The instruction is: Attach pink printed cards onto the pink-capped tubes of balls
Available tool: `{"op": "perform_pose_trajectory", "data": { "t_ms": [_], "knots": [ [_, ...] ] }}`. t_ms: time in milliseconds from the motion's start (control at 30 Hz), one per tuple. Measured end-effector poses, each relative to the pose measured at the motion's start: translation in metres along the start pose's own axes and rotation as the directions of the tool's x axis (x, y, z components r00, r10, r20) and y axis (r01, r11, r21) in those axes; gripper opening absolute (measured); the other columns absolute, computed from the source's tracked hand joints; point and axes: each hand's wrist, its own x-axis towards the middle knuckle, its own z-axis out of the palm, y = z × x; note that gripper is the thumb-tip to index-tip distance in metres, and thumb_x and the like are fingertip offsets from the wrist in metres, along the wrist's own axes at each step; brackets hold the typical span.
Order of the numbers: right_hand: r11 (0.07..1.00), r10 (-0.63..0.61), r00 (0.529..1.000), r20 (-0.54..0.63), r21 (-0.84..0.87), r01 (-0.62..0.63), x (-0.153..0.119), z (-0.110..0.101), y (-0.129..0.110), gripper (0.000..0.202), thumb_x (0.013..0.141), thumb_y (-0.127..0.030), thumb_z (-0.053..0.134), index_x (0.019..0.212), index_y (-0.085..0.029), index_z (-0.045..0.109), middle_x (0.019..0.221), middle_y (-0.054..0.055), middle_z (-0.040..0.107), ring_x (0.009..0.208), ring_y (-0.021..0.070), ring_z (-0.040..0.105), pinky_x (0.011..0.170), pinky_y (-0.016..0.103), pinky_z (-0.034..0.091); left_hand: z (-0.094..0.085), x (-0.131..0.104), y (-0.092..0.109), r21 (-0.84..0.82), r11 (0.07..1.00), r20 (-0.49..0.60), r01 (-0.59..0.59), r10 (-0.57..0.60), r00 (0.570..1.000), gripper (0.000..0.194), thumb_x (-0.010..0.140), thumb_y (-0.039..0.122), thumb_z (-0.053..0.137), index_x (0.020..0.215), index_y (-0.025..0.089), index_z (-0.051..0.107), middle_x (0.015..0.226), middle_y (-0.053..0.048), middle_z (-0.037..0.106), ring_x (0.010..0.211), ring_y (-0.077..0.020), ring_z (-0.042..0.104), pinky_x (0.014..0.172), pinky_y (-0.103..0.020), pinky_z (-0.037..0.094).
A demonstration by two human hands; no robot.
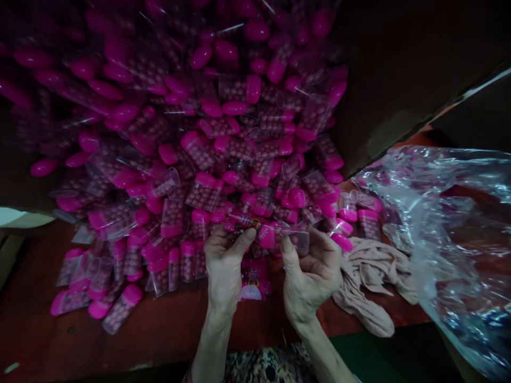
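Note:
My left hand (225, 260) pinches a small printed pink label (239, 221) between thumb and fingers. In my right hand (309, 271) is a clear plastic container (298, 239) with a pink cap (266, 235), lying sideways. The cap end is close to the label; whether they touch is hard to tell. Below and between my hands, more printed pink labels (254, 276) lie on the red-brown table (167, 324). Beyond my hands rises a large heap of similar pink-capped containers (202, 154) filled with small round balls.
A crumpled beige cloth (371, 271) lies right of my right hand. Clear plastic sheeting (451, 229) covers the right side. Several loose containers (122, 309) rest near the table's left front. A dark panel (383, 80) stands at the back right.

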Motion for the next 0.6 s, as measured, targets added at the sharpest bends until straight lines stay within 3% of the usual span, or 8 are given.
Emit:
{"op": "perform_pose_trajectory", "data": {
  "t_ms": [167,333,600],
  "knots": [
    [0.999,0.015,1.0,-0.009,0.037,-0.014,0.0,0.002,0.002,0.033,0.064,-0.012,0.074,0.09,-0.021,0.055,0.073,-0.003,0.063,0.061,0.01,0.061,0.057,0.021,0.051,0.001,-0.001,-0.002,0.008,1.0,0.025,0.007,-0.008,1.0,0.015,0.059,0.015,0.077,0.072,0.018,0.069,0.068,0.002,0.071,0.06,-0.0094,0.064,0.06,-0.019,0.05],
    [0.99,0.141,0.99,0.015,0.025,-0.141,0.001,0.001,-0.003,0.035,0.062,-0.018,0.076,0.085,-0.021,0.049,0.067,-0.003,0.062,0.056,0.0122,0.061,0.05,0.023,0.049,0.005,-0.002,-0.002,-0.053,0.998,0.083,0.037,-0.032,0.996,0.022,0.059,0.01,0.076,0.077,0.019,0.068,0.072,0.002,0.073,0.064,-0.0105,0.066,0.062,-0.018,0.051],
    [0.957,0.246,0.969,0.029,0.151,-0.248,-0.004,0.007,-0.006,0.036,0.066,-0.02,0.075,0.085,-0.023,0.045,0.066,-0.006,0.057,0.059,0.0092,0.057,0.06,0.023,0.048,0.015,-0.008,0.003,-0.165,0.982,0.11,0.091,-0.074,0.991,0.017,0.06,0.009,0.075,0.073,0.018,0.069,0.072,0.001,0.073,0.064,-0.0112,0.066,0.064,-0.019,0.051]
  ]
}}
